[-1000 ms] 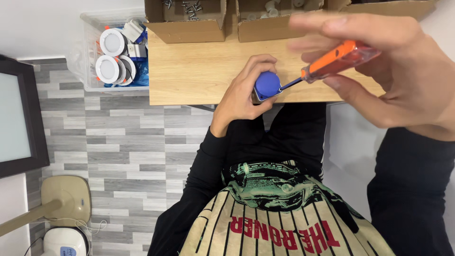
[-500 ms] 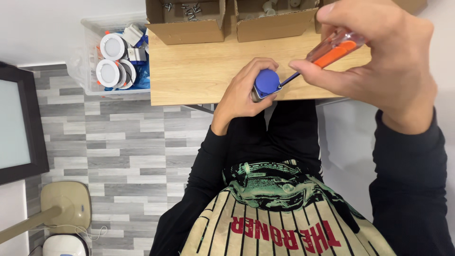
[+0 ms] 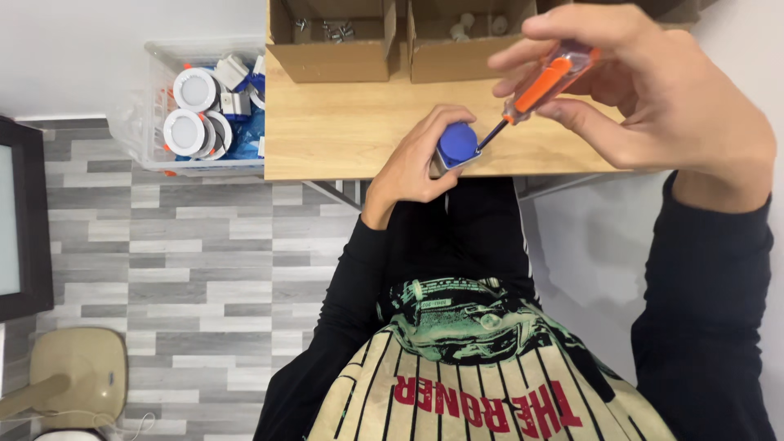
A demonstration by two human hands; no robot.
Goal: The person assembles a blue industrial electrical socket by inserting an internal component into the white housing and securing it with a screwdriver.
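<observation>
Since a moment ago, the right hand [image 3: 653,98] has shifted a little and tipped the orange screwdriver [image 3: 549,79] so its thin tip now points down at the blue part [image 3: 457,144]. That hand is closed around the clear and orange handle, pinching it with the fingers. The left hand [image 3: 412,163] has stayed put at the front edge of the wooden bench [image 3: 343,131], curled around the small blue round part and holding it still. The tip looks like it touches the side of the blue part, so the screw work seems to be under way, but I cannot tell how far in any screw is. Two open cardboard boxes [image 3: 331,49] with small bits sit at the back of the bench. A clear bin [image 3: 155,131] of round white lights stands beside the bench.
</observation>
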